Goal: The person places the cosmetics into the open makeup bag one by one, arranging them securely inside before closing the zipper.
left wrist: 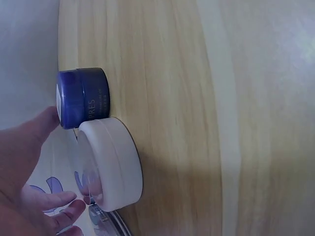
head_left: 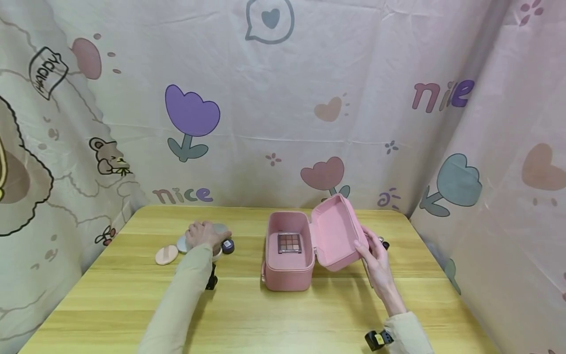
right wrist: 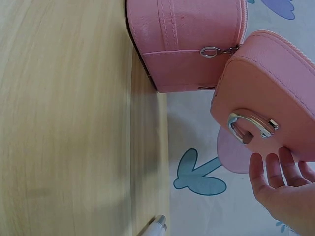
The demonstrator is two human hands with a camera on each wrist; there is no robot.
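In the head view a pink vanity case [head_left: 289,281] stands with its lid [head_left: 337,231] swung over to the right. Inside the case lies an eyeshadow palette [head_left: 289,243]. My right hand [head_left: 379,263] holds the lid's far right edge, thumb at the rim and fingers on the outer face beside the carry handle [right wrist: 252,123]. On the left, my left hand [head_left: 204,235] hovers over a cluster of cosmetics with fingers spread. Its thumb is by a dark blue cream jar [left wrist: 82,97], and its fingers are near a pale round jar [left wrist: 123,164]. Whether they touch is unclear.
A pale powder puff [head_left: 166,255] lies left of the left hand. Round grey-white items [head_left: 220,228] sit partly behind that hand. A white tube with a silver end [right wrist: 156,227] lies on the wooden table [head_left: 247,324] at the right. A patterned curtain [head_left: 274,98] hangs behind.
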